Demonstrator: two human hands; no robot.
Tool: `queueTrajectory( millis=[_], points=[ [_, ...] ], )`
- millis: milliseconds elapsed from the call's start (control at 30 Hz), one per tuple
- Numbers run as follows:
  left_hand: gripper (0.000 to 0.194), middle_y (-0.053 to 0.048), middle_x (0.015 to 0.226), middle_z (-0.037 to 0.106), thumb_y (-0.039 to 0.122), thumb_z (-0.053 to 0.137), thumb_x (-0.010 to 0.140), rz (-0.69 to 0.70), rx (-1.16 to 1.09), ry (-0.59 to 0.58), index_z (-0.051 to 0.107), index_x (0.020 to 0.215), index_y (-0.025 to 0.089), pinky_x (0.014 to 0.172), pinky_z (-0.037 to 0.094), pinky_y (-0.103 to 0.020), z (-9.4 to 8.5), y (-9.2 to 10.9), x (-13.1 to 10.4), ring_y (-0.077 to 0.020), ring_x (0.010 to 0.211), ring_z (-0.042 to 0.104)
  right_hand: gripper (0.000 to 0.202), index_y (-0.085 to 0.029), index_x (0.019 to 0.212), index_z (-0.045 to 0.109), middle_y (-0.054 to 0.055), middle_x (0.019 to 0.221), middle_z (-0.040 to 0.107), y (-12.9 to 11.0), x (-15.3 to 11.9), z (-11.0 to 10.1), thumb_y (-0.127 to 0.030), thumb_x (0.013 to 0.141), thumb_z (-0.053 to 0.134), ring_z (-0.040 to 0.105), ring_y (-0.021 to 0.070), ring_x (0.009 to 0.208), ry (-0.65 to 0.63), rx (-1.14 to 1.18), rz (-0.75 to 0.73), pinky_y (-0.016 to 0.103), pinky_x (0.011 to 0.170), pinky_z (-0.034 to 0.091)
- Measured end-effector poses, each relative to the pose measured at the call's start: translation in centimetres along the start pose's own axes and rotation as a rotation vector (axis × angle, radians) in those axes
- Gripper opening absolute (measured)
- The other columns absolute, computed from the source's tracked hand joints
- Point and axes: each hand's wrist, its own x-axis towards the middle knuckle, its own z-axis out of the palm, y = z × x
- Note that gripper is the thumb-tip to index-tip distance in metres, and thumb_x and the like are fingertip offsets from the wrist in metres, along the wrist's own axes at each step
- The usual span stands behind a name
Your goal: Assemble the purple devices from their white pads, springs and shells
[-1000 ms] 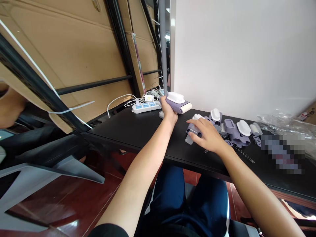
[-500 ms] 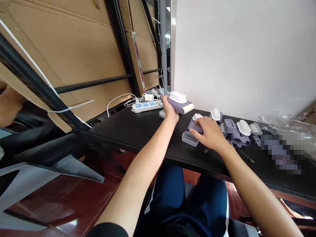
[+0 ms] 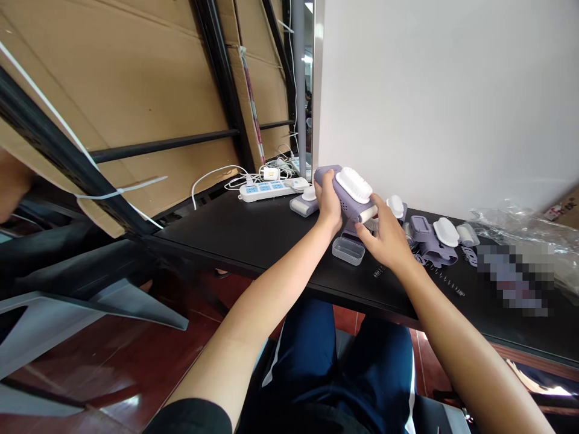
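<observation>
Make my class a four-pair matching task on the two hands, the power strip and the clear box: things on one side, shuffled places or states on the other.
Things
1. Left hand
2. Power strip
3. Clear box
4. Right hand

Places and states
A. Open side up on the black table
B. Fingers at the pale end of the held purple unit
C. White with blue sockets
D. Around the unit's other end

Pairs: 1-D; 2-C; 3-A; 4-B

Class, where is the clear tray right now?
In the head view, the clear tray lies on the black table, just in front of the right hand, left of the small springs.
</observation>
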Motion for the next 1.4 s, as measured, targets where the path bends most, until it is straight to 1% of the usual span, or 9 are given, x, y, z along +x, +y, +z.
queueTrajectory(
  millis=[100, 367, 533, 667, 833, 967, 1100, 1233, 1400],
  points=[
    [0.019, 0.001, 0.089, 0.062, 0.037, 0.075, 0.093, 0.051, 0.066, -0.011, 0.062, 0.098, 0.024, 0.077, 0.052, -0.025, 0.1, 0.0, -0.1, -0.0167, 0.086, 0.066, 0.071, -0.022, 0.162, 0.036, 0.020, 0.146, 0.062, -0.1, -0.1, 0.1, -0.047, 0.099, 0.055, 0.064, 0.0388, 0.123, 0.012, 0.006, -0.008, 0.055, 0.100, 0.053],
    [0.032, 0.000, 0.079, 0.060, 0.052, 0.070, 0.094, -0.147, -0.009, -0.067, 0.058, 0.094, 0.022, 0.075, 0.054, -0.026, 0.0, -0.1, -0.2, -0.0174, 0.080, 0.068, 0.060, -0.020, 0.150, 0.051, 0.019, 0.141, 0.068, -1.8, -0.1, -0.2, -0.042, 0.095, 0.058, 0.063, 0.0409, 0.126, 0.145, -0.107, -0.021, 0.057, 0.104, 0.049],
    [0.033, 0.001, 0.069, 0.055, 0.051, 0.062, 0.096, -0.184, 0.032, -0.097, 0.054, 0.082, 0.022, 0.067, 0.053, -0.027, 0.0, -0.2, -0.3, -0.0143, 0.064, 0.060, 0.055, -0.020, 0.143, 0.056, 0.018, 0.131, 0.073, -2.4, -0.1, -0.3, -0.040, 0.092, 0.060, 0.067, 0.0403, 0.119, 0.178, -0.105, 0.005, 0.057, 0.102, 0.049],
    [0.032, -0.001, 0.068, 0.057, 0.049, 0.058, 0.098, -0.219, 0.026, -0.108, 0.055, 0.081, 0.022, 0.067, 0.052, -0.030, -0.1, -0.2, 0.2, -0.0182, 0.067, 0.063, 0.051, -0.021, 0.141, 0.057, 0.018, 0.130, 0.073, -2.1, -0.2, 0.1, -0.042, 0.095, 0.060, 0.067, 0.0394, 0.117, 0.193, -0.093, -0.010, 0.057, 0.101, 0.051],
    [0.028, 0.000, 0.070, 0.059, 0.046, 0.057, 0.096, -0.189, 0.022, -0.063, 0.056, 0.082, 0.021, 0.065, 0.050, -0.028, -0.8, -0.1, 2.0, -0.0153, 0.063, 0.061, 0.050, -0.026, 0.150, 0.055, 0.015, 0.145, 0.066, -1.4, -0.1, 0.3, -0.046, 0.104, 0.051, 0.066, 0.0351, 0.126, 0.108, -0.059, -0.067, 0.050, 0.099, 0.055],
    [0.028, -0.001, 0.074, 0.063, 0.046, 0.058, 0.095, -0.167, 0.020, -0.024, 0.059, 0.084, 0.021, 0.067, 0.050, -0.027, -1.3, -0.1, 3.1, -0.0153, 0.066, 0.064, 0.043, -0.027, 0.139, 0.066, 0.016, 0.158, 0.055, -1.0, 0.0, -0.2, -0.051, 0.107, 0.050, 0.062, 0.0359, 0.134, 0.171, -0.108, -0.132, 0.052, 0.102, 0.054],
    [0.028, 0.000, 0.074, 0.062, 0.047, 0.060, 0.095, -0.152, 0.019, 0.002, 0.059, 0.083, 0.022, 0.068, 0.050, -0.026, -1.6, 0.0, 3.5, -0.0153, 0.067, 0.064, 0.043, -0.023, 0.123, 0.071, 0.017, 0.128, 0.073, -0.9, -0.1, -0.5, -0.056, 0.108, 0.047, 0.068, 0.0345, 0.117, 0.200, -0.120, -0.170, 0.049, 0.099, 0.050],
    [0.025, 0.001, 0.074, 0.061, 0.044, 0.058, 0.095, -0.116, 0.009, 0.043, 0.057, 0.082, 0.022, 0.068, 0.050, -0.025, -1.5, 0.2, 3.7, -0.0144, 0.067, 0.063, 0.045, -0.021, 0.113, 0.071, 0.011, 0.097, 0.078, -1.0, -0.2, 0.0, -0.059, 0.108, 0.048, 0.070, 0.0301, 0.091, 0.027, -0.134, -0.200, 0.042, 0.086, 0.046],
    [0.027, 0.001, 0.074, 0.059, 0.047, 0.061, 0.095, -0.127, 0.007, 0.029, 0.057, 0.084, 0.022, 0.069, 0.050, -0.026, -1.5, 0.4, 3.7, -0.0150, 0.068, 0.064, 0.038, -0.021, 0.102, 0.072, 0.011, 0.089, 0.076, -1.4, -0.5, 1.4, -0.056, 0.105, 0.057, 0.066, 0.0307, 0.091, -0.141, -0.274, -0.254, 0.040, 0.083, 0.042]
  ],
)
